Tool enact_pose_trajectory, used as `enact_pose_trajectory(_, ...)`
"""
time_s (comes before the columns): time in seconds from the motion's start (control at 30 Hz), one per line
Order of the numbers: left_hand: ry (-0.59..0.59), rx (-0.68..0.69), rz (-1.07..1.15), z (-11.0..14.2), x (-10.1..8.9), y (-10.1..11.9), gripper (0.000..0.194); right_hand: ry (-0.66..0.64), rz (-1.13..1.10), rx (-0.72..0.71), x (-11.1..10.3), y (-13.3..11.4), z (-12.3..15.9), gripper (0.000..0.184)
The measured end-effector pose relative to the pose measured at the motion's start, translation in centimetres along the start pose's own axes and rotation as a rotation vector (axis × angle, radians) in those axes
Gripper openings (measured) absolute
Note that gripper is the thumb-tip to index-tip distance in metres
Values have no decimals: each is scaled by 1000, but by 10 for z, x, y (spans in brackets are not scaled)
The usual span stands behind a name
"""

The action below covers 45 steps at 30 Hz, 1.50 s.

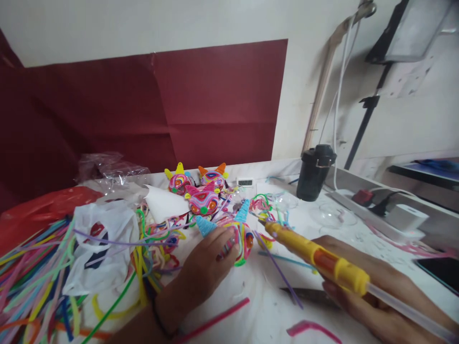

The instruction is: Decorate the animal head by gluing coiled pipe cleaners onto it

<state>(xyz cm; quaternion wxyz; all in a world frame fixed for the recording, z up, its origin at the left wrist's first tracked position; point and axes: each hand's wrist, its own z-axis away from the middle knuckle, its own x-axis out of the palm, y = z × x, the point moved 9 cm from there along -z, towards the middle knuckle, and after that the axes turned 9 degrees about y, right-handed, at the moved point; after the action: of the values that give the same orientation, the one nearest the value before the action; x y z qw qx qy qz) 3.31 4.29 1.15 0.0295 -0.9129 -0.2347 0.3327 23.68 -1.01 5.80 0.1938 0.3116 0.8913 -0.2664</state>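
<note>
My left hand (211, 258) is closed around the side of a multicoloured pipe-cleaner animal head (247, 246) with light blue horns (243, 210). The fingers cover much of its left side. In my right hand (376, 282) is a yellow glue gun (304, 248), a clear glue stick (405, 308) sticking out of its rear. Its nozzle points left, just right of the blue-horned head, and I cannot tell whether they touch. Under the gun lie a purple pipe cleaner (278, 267) and a dark blade-like tool (311, 295), partly hidden by my right hand.
Finished-looking animal heads (202, 198) stand behind, near a small digital display (245, 182). Loose pipe cleaners (32, 282) and a white plastic bag (103, 243) crowd the left. On the right are a black cup (315, 174), a power strip (380, 217) and a phone (439, 272).
</note>
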Motion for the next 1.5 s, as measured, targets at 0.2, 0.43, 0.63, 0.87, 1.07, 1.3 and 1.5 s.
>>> enact_pose_trajectory(0.2,53,-15,-88,-2,-5,-1,21,-124,-24,81,21,-5,-6,36)
enact_pose_trajectory(0.43,76,-74,-134,-5,-5,-4,26,-453,-244,265,63,5,0,20)
enact_pose_trajectory(0.63,80,-122,-149,-8,-8,-6,26,-515,-198,299,78,21,14,23)
enact_pose_trajectory(0.87,120,-156,-130,4,0,-9,25,-387,0,62,71,17,15,49)
enact_pose_trajectory(1.07,161,-146,-159,4,0,-6,19,-243,49,-147,62,-5,1,54)
enact_pose_trajectory(1.3,203,-204,-138,15,6,-11,30,-207,103,-167,66,1,5,48)
enact_pose_trajectory(1.5,213,-303,-51,30,15,-17,47,-191,77,-159,67,2,4,45)
